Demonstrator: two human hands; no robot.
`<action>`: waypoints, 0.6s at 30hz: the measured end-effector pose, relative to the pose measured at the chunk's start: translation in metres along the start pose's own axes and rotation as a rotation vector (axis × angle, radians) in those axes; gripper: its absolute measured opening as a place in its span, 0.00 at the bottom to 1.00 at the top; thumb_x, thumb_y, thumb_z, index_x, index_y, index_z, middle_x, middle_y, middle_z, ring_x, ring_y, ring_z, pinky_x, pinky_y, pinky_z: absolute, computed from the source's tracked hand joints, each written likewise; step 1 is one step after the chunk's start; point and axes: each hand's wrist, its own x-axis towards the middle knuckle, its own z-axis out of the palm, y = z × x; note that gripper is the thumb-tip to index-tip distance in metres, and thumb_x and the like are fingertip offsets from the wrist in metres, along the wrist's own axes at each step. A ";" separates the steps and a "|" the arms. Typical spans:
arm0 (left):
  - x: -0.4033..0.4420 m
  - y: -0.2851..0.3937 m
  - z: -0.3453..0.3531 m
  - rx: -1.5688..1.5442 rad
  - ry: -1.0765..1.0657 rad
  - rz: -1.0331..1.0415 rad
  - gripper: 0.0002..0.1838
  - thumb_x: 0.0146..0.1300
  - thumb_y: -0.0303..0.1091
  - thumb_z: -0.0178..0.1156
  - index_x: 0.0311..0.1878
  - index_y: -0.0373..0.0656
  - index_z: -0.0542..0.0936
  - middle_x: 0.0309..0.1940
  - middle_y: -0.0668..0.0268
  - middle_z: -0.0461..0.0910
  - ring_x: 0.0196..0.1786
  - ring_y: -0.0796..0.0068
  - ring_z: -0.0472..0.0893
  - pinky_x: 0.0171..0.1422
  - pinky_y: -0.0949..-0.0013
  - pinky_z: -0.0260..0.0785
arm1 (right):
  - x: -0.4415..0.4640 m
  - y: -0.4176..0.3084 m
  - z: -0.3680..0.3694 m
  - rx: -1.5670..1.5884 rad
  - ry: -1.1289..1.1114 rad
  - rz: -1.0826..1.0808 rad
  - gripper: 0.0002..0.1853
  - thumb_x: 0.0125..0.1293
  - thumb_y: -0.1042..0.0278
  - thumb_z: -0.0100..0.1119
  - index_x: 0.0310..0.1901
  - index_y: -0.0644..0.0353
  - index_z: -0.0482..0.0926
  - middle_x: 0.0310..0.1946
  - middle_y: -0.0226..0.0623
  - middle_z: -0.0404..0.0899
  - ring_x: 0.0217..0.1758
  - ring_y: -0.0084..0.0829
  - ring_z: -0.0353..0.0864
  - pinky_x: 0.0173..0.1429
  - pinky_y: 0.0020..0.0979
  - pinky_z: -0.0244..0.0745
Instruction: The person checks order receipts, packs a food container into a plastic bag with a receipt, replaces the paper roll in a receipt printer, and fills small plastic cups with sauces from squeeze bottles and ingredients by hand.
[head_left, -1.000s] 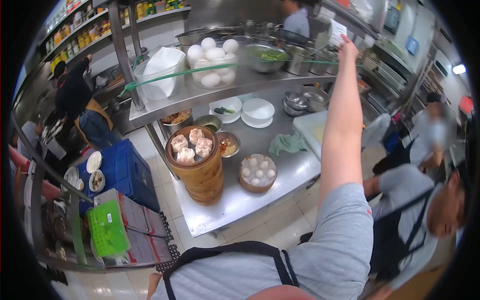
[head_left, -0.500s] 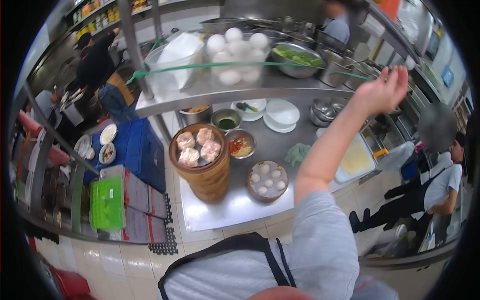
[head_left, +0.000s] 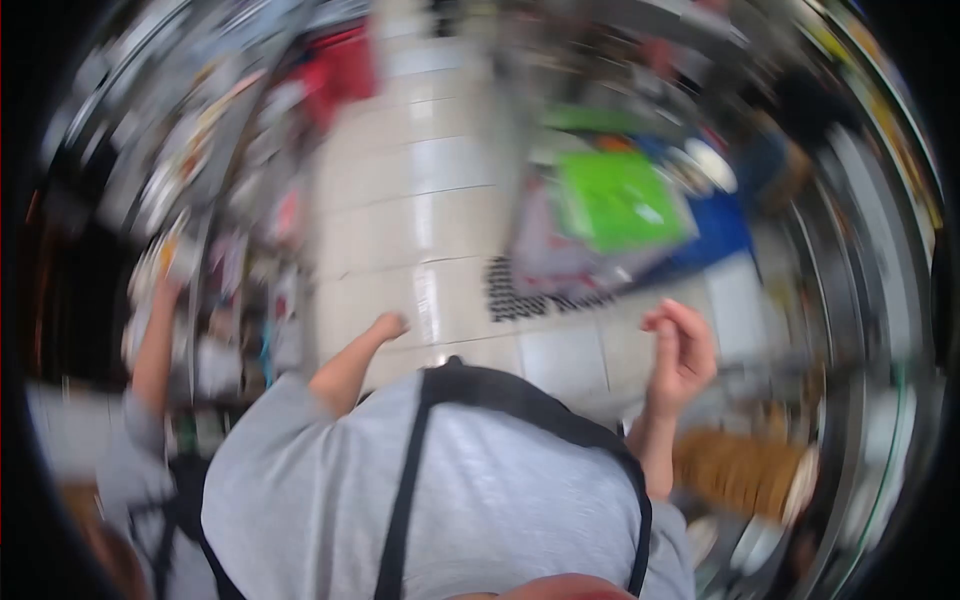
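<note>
Left hand (head_left: 388,326): mid-frame, blurred; whether clenched or released, cannot tell. Right hand (head_left: 686,358): right of centre, loosely curled, nothing visible held. Bamboo steamer stack (head_left: 740,474): lower right, nearest that hand. Change: view swung onto tiled floor (head_left: 380,235).

Here's the bamboo steamer stack (head_left: 742,474) — brown, ringed in layers, its pale top end pointing to the right of the view. It sits just below the right hand (head_left: 682,352) in the picture — contents too blurred to make out.
</note>
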 end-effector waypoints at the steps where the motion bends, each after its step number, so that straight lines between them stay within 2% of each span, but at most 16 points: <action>1: -0.002 -0.011 -0.008 -0.064 0.014 -0.102 0.15 0.48 0.42 0.60 0.36 0.42 0.81 0.31 0.54 0.80 0.38 0.58 0.79 0.44 0.61 0.71 | 0.009 0.015 0.033 0.047 -0.008 0.068 0.10 0.57 0.84 0.50 0.41 0.68 0.76 0.28 0.39 0.77 0.29 0.25 0.74 0.34 0.24 0.71; 2: -0.008 -0.021 -0.017 -0.203 0.114 -0.152 0.15 0.47 0.40 0.60 0.37 0.42 0.81 0.32 0.55 0.80 0.38 0.58 0.80 0.46 0.62 0.71 | 0.020 0.030 0.064 0.073 -0.010 0.131 0.10 0.58 0.83 0.50 0.41 0.68 0.76 0.28 0.39 0.77 0.29 0.23 0.74 0.35 0.23 0.70; 6: -0.008 -0.054 -0.075 -0.324 0.191 -0.232 0.14 0.47 0.38 0.58 0.37 0.42 0.81 0.34 0.56 0.80 0.40 0.58 0.79 0.47 0.61 0.70 | 0.060 0.092 0.171 0.158 -0.268 0.131 0.10 0.59 0.81 0.51 0.43 0.67 0.76 0.29 0.37 0.77 0.29 0.22 0.73 0.36 0.22 0.69; 8: -0.003 -0.072 -0.098 -0.445 0.280 -0.296 0.15 0.48 0.39 0.58 0.38 0.42 0.81 0.35 0.54 0.80 0.41 0.57 0.79 0.48 0.61 0.70 | 0.077 0.116 0.214 -0.045 -0.454 0.102 0.10 0.59 0.79 0.52 0.43 0.66 0.76 0.29 0.37 0.77 0.30 0.21 0.73 0.36 0.22 0.69; 9: -0.001 -0.077 -0.112 -0.473 0.348 -0.299 0.14 0.47 0.37 0.57 0.37 0.43 0.81 0.35 0.55 0.80 0.41 0.57 0.79 0.47 0.61 0.70 | 0.084 0.136 0.229 -0.106 -0.512 0.020 0.10 0.58 0.78 0.54 0.43 0.66 0.77 0.30 0.37 0.78 0.31 0.22 0.74 0.37 0.23 0.69; 11: 0.005 -0.100 -0.138 -0.515 0.435 -0.334 0.13 0.46 0.35 0.57 0.35 0.43 0.81 0.35 0.55 0.80 0.41 0.58 0.79 0.47 0.61 0.71 | 0.100 0.173 0.255 -0.123 -0.593 -0.028 0.10 0.59 0.78 0.53 0.43 0.66 0.77 0.31 0.38 0.78 0.31 0.23 0.75 0.38 0.24 0.69; 12: 0.011 -0.113 -0.152 -0.568 0.505 -0.414 0.12 0.46 0.35 0.57 0.35 0.43 0.81 0.35 0.56 0.80 0.40 0.58 0.79 0.46 0.60 0.70 | 0.114 0.194 0.263 -0.168 -0.632 -0.061 0.10 0.59 0.78 0.53 0.42 0.67 0.77 0.32 0.39 0.79 0.32 0.25 0.75 0.38 0.24 0.70; 14: 0.026 -0.154 -0.170 -0.607 0.625 -0.566 0.11 0.46 0.36 0.57 0.34 0.44 0.81 0.34 0.56 0.80 0.39 0.58 0.79 0.45 0.61 0.70 | 0.147 0.240 0.269 -0.270 -0.612 -0.076 0.10 0.60 0.77 0.52 0.43 0.66 0.77 0.34 0.39 0.79 0.33 0.25 0.76 0.40 0.24 0.70; 16: 0.034 -0.212 -0.189 -0.647 0.704 -0.708 0.11 0.46 0.37 0.58 0.33 0.44 0.82 0.32 0.56 0.80 0.38 0.58 0.79 0.44 0.61 0.71 | 0.186 0.308 0.268 -0.252 -0.600 0.044 0.11 0.63 0.74 0.50 0.46 0.66 0.75 0.38 0.36 0.78 0.40 0.24 0.76 0.46 0.23 0.71; 18: 0.019 -0.252 -0.213 -0.687 0.808 -0.824 0.12 0.46 0.39 0.59 0.32 0.44 0.82 0.29 0.56 0.80 0.34 0.58 0.80 0.40 0.61 0.71 | 0.229 0.361 0.278 -0.327 -0.525 0.097 0.12 0.63 0.72 0.51 0.47 0.66 0.75 0.39 0.36 0.77 0.41 0.24 0.75 0.48 0.24 0.70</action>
